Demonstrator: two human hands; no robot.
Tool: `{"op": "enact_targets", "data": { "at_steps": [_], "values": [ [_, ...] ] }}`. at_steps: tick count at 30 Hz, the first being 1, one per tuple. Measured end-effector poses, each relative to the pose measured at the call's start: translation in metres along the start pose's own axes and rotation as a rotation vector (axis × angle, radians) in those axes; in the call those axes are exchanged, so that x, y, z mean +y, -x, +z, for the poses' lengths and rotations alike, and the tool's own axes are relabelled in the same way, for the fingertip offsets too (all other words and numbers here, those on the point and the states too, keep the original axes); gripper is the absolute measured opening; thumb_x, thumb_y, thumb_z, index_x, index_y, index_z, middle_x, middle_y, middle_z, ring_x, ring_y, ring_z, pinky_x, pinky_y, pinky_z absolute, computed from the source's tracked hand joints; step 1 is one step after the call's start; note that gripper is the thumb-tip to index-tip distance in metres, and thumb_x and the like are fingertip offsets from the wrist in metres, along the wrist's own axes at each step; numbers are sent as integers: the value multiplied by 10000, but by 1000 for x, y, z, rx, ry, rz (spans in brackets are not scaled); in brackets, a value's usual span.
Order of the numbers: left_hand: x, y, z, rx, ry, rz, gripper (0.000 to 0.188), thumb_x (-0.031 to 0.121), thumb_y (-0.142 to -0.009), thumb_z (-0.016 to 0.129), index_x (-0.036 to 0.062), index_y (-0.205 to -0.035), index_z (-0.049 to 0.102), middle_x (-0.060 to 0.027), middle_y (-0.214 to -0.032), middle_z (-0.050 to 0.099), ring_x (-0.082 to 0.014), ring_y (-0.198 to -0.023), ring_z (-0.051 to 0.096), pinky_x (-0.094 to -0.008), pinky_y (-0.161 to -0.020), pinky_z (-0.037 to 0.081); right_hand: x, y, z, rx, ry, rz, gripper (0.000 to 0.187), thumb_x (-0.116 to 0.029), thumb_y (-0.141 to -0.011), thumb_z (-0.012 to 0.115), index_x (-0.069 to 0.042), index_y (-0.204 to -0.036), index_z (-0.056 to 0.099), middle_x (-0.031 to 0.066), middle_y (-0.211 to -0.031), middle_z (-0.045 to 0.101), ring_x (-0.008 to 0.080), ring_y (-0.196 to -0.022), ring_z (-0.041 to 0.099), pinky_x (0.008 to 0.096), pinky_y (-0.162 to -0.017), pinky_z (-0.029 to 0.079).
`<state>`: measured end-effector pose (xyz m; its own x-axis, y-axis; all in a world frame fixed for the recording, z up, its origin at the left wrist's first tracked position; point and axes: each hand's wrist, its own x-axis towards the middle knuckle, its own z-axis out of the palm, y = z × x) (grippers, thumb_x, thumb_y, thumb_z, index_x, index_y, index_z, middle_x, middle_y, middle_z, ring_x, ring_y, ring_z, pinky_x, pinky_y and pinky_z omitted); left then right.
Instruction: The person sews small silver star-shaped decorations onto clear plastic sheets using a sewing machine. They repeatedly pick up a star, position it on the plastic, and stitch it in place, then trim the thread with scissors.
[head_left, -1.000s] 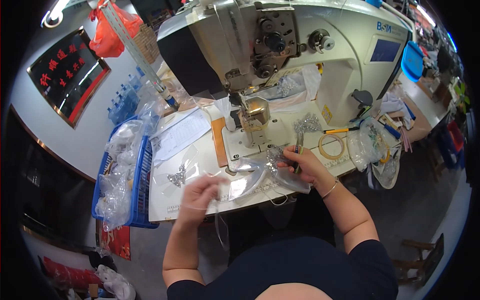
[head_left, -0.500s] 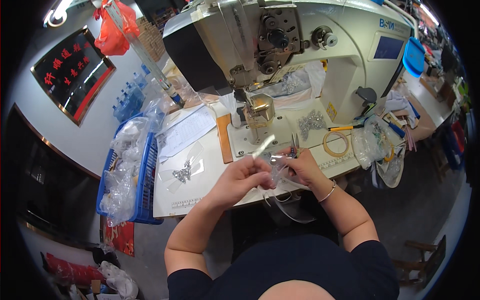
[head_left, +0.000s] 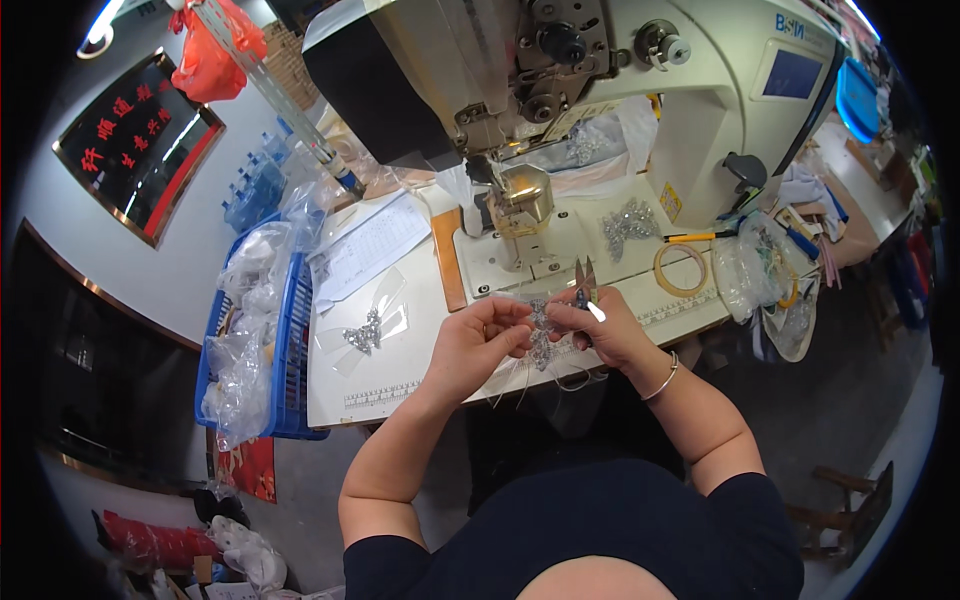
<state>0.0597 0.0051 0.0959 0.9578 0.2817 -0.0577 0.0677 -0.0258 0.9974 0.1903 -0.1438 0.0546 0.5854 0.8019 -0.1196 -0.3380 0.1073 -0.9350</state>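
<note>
Both hands meet at the table's front edge, before the sewing machine (head_left: 530,215). My left hand (head_left: 478,342) pinches the left side of a glittering rhinestone piece (head_left: 541,350) with thumb and fingers. Loose threads or thin strips hang below it. My right hand (head_left: 612,335) grips the other side of the piece. Small scissors (head_left: 585,275) with dark handles are also in my right hand, blades pointing away from me; the fingers partly hide the handles. To the left, a similar rhinestone piece (head_left: 363,331) on clear plastic strips lies on the white table (head_left: 400,350).
Beyond my right hand lie a cluster of rhinestone pieces (head_left: 630,228), a roll of tape (head_left: 680,272) and a yellow-handled tool (head_left: 692,237). A blue basket of plastic bags (head_left: 290,350) stands at the table's left. Printed paper (head_left: 370,245) and a brown strip (head_left: 448,260) lie nearer the machine.
The clear strip that stuck up and curled below my hands has swung out of sight. The rhinestone piece now shows between my fingers, and my right hand has turned slightly.
</note>
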Motion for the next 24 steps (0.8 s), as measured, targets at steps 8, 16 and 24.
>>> {"op": "enact_targets", "data": {
  "at_steps": [8, 16, 24],
  "values": [
    [-2, -3, 2, 28, 13, 87, 212, -24, -826, 607, -39, -1035, 574, -83, -872, 619, -110, -756, 622, -218, -646, 528, 2, -3, -3, -25, -35, 14, 226, -132, -814, 676, 37, -952, 616, 81, -778, 640, 136, -640, 647, 182, -417, 403],
    [6, -7, -1, 30, -176, 115, 252, -21, -799, 641, -23, -1049, 608, -67, -809, 635, -86, -696, 602, -204, -641, 508, -9, 0, -1, -49, -5, -27, 250, -148, -818, 675, 49, -963, 621, 88, -776, 644, 119, -628, 636, 183, -435, 419],
    [12, -9, -1, 57, -196, 76, 263, -19, -786, 646, -13, -1047, 616, -56, -787, 635, -83, -672, 606, -197, -621, 502, -12, -1, -1, -42, 13, 9, 240, -120, -822, 666, 60, -970, 607, 102, -753, 632, 127, -594, 625, 187, -433, 435]
  ]
}}
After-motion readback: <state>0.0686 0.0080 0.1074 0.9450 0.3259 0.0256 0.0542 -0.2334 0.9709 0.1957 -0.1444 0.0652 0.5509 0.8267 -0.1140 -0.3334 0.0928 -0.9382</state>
